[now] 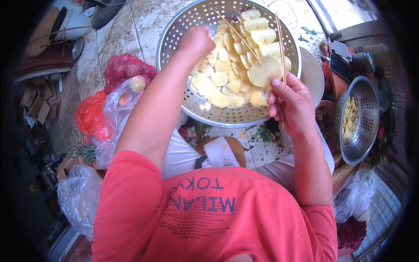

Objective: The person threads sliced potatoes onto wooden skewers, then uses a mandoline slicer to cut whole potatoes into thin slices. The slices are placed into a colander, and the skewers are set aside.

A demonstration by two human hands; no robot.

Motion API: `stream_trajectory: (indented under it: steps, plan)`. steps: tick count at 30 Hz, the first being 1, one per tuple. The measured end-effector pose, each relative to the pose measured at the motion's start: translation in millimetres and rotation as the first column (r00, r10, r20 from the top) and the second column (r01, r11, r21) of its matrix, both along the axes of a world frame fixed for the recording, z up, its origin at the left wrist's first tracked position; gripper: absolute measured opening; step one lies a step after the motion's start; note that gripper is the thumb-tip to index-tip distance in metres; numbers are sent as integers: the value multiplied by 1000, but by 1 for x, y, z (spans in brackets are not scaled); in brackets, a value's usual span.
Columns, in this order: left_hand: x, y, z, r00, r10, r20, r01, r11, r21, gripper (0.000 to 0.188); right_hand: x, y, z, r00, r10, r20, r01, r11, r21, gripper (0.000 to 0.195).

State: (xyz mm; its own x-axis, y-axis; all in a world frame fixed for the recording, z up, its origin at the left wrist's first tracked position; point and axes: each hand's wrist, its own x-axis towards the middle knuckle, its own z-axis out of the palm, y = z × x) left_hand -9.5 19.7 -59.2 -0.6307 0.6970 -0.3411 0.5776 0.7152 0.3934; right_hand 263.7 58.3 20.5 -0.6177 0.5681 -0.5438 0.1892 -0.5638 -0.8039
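A large perforated metal colander lies before me, holding a heap of loose pale slices that look like potato. My right hand grips several thin wooden skewers at the colander's near right rim. One slanting skewer runs into a big round slice just beyond my right fingertips; its far length is bare. Rows of threaded slices rest along the right side of the bowl. Over the left part of the heap, my left hand is curled, its fingertips hidden from view.
A red net bag of onions and a red plastic bag sit left of the colander. To the right stand a second colander with threaded slices and a phone. A wooden stool shows between my legs.
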Motion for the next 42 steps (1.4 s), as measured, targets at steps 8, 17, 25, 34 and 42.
stream_trajectory:
  steps: [8, 17, 25, 34, 42]
  plan:
    - [-29, -18, 37, 417, -20, 909, -757, 547, 359, 21, -2, -7, 0, 997, 67, 41, -67, 998, -2, 15]
    - [-40, -21, 27, 282, -268, 921, -851, 373, 369, 17, -8, -13, 2, 996, 80, 47, -84, 993, 82, 15]
    - [-15, -24, 38, 784, -78, 615, -479, 555, 680, 15, -5, -9, 0, 995, 80, 65, -87, 991, 99, 14]
    - [-19, -18, 34, 398, -110, 911, -791, 463, 401, 24, -2, -8, 0, 995, 90, 53, -94, 992, 79, 13]
    - [-8, -29, 61, 458, -128, 879, -527, 757, 385, 29, 1, -3, -5, 998, 60, -5, -60, 998, -17, 13]
